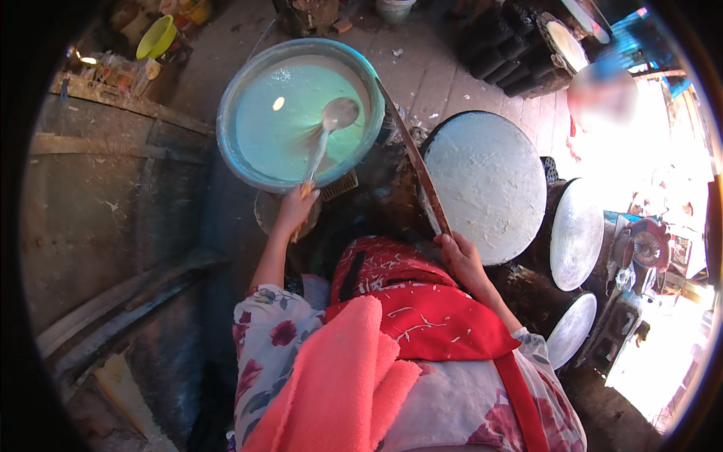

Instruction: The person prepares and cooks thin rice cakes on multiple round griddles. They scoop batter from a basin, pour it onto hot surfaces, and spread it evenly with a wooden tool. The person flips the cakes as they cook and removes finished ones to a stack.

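My left hand (295, 212) is closed round the handle of a ladle (340, 114), whose metal bowl rests in thin, pale batter (275, 139). That batter fills a wide blue basin (225, 135) ahead of me on the left. In my right hand (461, 262) is the lower end of a long, flat, brown stick (416, 160). Its far tip reaches the basin's right rim, and its length slants down beside a large round griddle (489, 184). Whitish, uneven residue or batter covers the griddle top; I cannot tell which.
More round white-topped surfaces stand right: one upright oval disc (578, 235) and a lower disc (572, 330). Beyond them sits a reddish fan-like machine (648, 247). A dark panelled wall or bench (98, 218) runs along the left. Far left holds a yellow-green bowl (157, 38).
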Demonstrator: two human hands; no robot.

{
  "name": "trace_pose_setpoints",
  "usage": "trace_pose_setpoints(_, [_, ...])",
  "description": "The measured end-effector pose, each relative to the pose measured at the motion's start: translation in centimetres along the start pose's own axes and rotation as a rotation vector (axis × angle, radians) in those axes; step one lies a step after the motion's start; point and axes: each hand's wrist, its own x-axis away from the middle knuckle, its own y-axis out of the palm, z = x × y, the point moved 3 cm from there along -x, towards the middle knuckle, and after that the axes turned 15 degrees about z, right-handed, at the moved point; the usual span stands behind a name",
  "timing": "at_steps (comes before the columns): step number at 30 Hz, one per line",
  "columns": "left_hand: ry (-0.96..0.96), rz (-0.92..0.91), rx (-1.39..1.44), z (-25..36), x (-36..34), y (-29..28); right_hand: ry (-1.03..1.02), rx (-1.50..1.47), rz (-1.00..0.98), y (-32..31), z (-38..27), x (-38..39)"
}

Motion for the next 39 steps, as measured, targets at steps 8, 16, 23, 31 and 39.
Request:
trace_pose_setpoints(8, [0.298,0.146,-0.732,7.7,-9.3,0.8,0.007,0.025,0.143,-0.6,-2.3,-1.2])
trace_pose_setpoints(16, [0.117,-0.225,-0.653,2.9,-6.1,-0.1,0.054,-0.058,0.119,-1.3,0.5,-0.5])
trace_pose_setpoints(23, [-0.784,-0.674,0.940,0.9,3.1,3.4,0.033,-0.196,0.019,-1.1,0.0,-0.8])
trace_pose_setpoints(31, [-0.808,-0.887,1.558,11.8,7.7,0.8,0.039,-0.296,0.089,-2.3,-1.7,-0.2])
trace_pose_setpoints(39, [0.053,-0.266,0.985,25.6,12.8,-11.8,-0.033,-0.354,-0.016,-2.5,-3.4,-0.9])
